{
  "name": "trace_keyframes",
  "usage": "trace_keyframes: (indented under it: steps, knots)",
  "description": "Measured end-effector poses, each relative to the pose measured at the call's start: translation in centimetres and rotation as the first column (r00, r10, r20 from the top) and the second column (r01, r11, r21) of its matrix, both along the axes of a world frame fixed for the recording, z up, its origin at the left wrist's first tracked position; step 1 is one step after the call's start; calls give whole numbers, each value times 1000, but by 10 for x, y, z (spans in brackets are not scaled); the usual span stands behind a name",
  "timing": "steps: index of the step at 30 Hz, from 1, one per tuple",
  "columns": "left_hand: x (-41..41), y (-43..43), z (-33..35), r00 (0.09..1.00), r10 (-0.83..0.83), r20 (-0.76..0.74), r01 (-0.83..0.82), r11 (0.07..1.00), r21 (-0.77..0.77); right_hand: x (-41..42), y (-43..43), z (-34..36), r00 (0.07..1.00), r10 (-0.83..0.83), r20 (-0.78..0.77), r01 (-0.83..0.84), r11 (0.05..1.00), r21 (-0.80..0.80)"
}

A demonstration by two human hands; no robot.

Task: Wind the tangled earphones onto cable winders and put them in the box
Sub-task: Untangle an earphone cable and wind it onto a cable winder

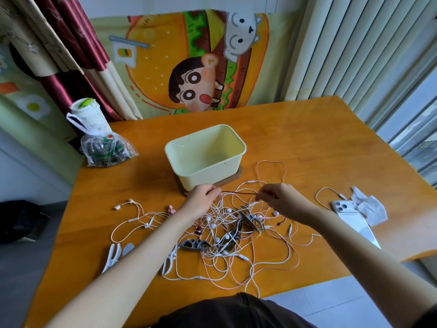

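A tangle of white and pink earphones lies on the wooden table in front of me. My left hand and my right hand each pinch an end of a dark red cable, stretched taut between them above the tangle. The pale yellow box stands just behind my hands, with nothing visible inside. Grey cable winders lie within the tangle. White winders lie at the near left.
A phone with a pink cable and a crumpled tissue lie at the right. A cup and a plastic bag sit at the back left corner. The table's near edge runs below the tangle.
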State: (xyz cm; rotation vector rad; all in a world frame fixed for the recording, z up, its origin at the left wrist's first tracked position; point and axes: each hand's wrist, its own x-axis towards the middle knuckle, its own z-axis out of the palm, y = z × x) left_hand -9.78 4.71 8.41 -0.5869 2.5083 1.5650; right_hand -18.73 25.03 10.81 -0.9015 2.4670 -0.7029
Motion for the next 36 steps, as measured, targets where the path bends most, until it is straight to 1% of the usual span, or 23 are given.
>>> trace_keyframes:
  steps: [1, 3, 5, 7, 9, 11, 13, 14, 15, 16, 17, 18, 19, 21, 22, 24, 25, 26, 28, 31, 34, 36]
  knots:
    - [0, -5, -3, 999, 34, 6, -34, 999, -21, -5, 8, -3, 1000, -27, 11, 27, 999, 20]
    - [-1, -13, -9, 996, 84, 13, -83, 994, -72, -15, 22, -7, 997, -77, -19, 78, 995, 57]
    - [-5, -15, -11, 997, 78, 22, -76, 993, -90, -27, 29, -6, 987, -134, -85, 140, 987, 73]
    - [-11, -8, -9, 999, 40, 32, -37, 995, -90, -40, 33, 3, 967, -169, -188, 187, 979, 82]
    - [-21, 2, -4, 1000, 21, 19, -19, 996, -90, -54, 34, 17, 927, -200, -316, 234, 970, 71]
    - [-32, 12, -2, 1000, 17, -15, -18, 996, -87, -67, 34, 32, 864, -222, -452, 265, 964, 33]
    - [-40, 22, 0, 1000, 8, -21, -10, 995, -102, -76, 36, 43, 800, -237, -551, 270, 963, -23]
    - [-43, 27, 2, 1000, -13, -15, 11, 994, -113, -80, 37, 45, 778, -234, -584, 273, 962, -22]
    - [-44, 33, 3, 999, -44, -2, 44, 991, -124, -82, 40, 42, 764, -215, -608, 288, 957, 23]
    - [-44, 37, 4, 997, -80, 0, 80, 988, -131, -83, 40, 39, 763, -172, -624, 303, 947, 109]
    - [-42, 42, 7, 993, -118, 6, 118, 984, -136, -81, 40, 33, 775, -121, -620, 310, 928, 207]
    - [-41, 46, 8, 987, -161, 17, 162, 977, -137, -75, 38, 27, 809, -82, -581, 293, 914, 279]
    - [-40, 49, 9, 978, -206, 35, 208, 970, -127, -67, 33, 21, 862, -53, -505, 233, 925, 301]
    - [-37, 53, 7, 960, -272, 64, 277, 955, -101, -40, 16, 9, 955, 23, -297, 39, 979, 201]
    - [-36, 54, 6, 956, -285, 67, 291, 952, -99, -25, 6, 5, 976, 79, -201, -50, 989, 142]
    - [-35, 54, 6, 959, -278, 60, 283, 954, -100, -1, -12, -7, 984, 167, -60, -162, 984, 74]
    - [-33, 52, 5, 964, -260, 54, 264, 960, -88, 7, -19, -12, 985, 170, -17, -169, 985, 43]
    - [-31, 49, 5, 968, -248, 43, 251, 965, -74, 11, -23, -17, 989, 150, 6, -151, 988, 18]
    - [-24, 37, 4, 969, -246, 23, 247, 964, -94, 13, -25, -22, 994, 111, 17, -111, 994, -1]
    - [-10, 17, -5, 968, -246, 54, 251, 959, -130, 10, -21, -24, 994, 113, 9, -113, 994, 0]
    - [3, 2, -18, 963, -232, 134, 252, 954, -159, 3, -15, -26, 997, 73, 2, -73, 995, 62]
    - [10, -5, -25, 964, -206, 165, 237, 951, -198, -1, -11, -31, 999, 44, -4, -43, 987, 154]
